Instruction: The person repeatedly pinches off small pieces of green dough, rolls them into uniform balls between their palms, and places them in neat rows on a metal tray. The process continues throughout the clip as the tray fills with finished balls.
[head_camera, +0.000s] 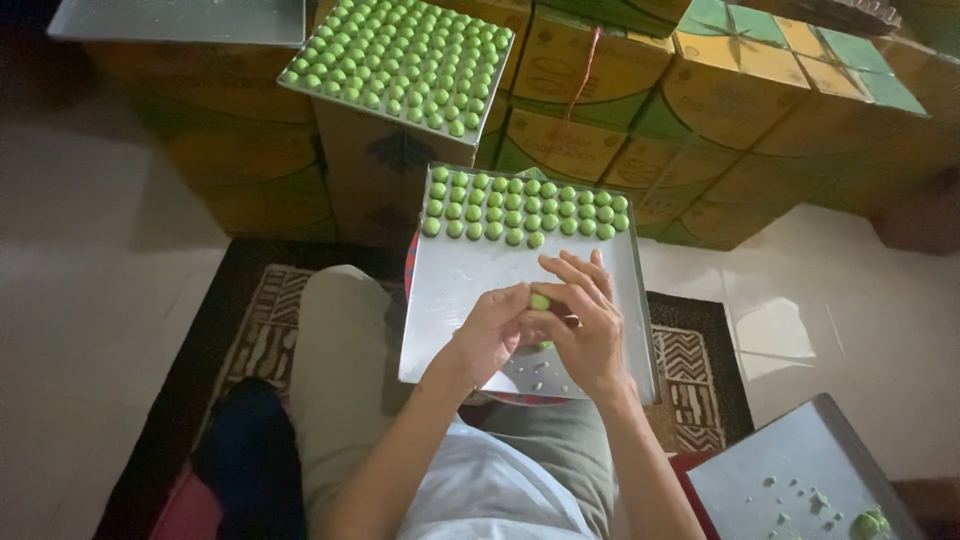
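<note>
Dim indoor overhead view with a warm, muted cast. Soft light falls from about two o'clock, brightening the pale floor there and leaving a faint sheen on the metal tray at centre. Deep shadow fills the corners at eleven and seven o'clock. Edges bend slightly outward, and fine detail looks soft and grainy.

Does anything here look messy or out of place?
Mostly tidy: green balls sit in neat rows on the metal tray. Small green crumbs lie scattered on the tray's near end, and more crumbs on the second tray at lower right.
</note>
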